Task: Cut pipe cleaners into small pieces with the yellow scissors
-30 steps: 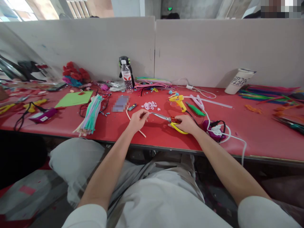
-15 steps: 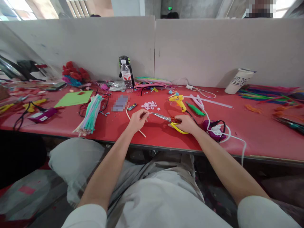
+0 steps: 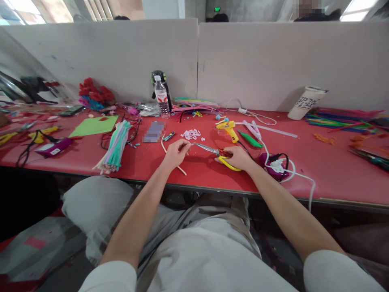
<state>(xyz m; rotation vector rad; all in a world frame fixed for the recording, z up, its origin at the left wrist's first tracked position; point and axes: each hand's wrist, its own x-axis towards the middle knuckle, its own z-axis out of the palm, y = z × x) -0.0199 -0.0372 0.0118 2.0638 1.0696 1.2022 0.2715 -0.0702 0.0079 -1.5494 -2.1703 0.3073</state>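
My right hand (image 3: 237, 157) is wrapped around the yellow and red handles of a pair of scissors (image 3: 207, 148). The blades point left and look nearly closed. Their tips reach the fingers of my left hand (image 3: 178, 153), which are pinched together just above the table. Something small and pale shows at the fingertips, too small to name. A cream pipe cleaner (image 3: 182, 171) passes beneath my left hand, lying on the table. Just beyond the blades is a loose pile of small pale pink pieces (image 3: 191, 134).
On the red table (image 3: 200, 174), a yellow glue gun (image 3: 228, 130), green pointed object (image 3: 251, 139) and purple power block (image 3: 275, 168) with cables sit right. Leftward are a utility knife (image 3: 169, 136), pipe cleaner bundle (image 3: 117, 148) and water bottle (image 3: 162, 99). A grey partition (image 3: 121, 56) stands behind.
Both hands and the scissors stay in almost the same place. Beyond the partition at upper right, a person has shifted to the left.
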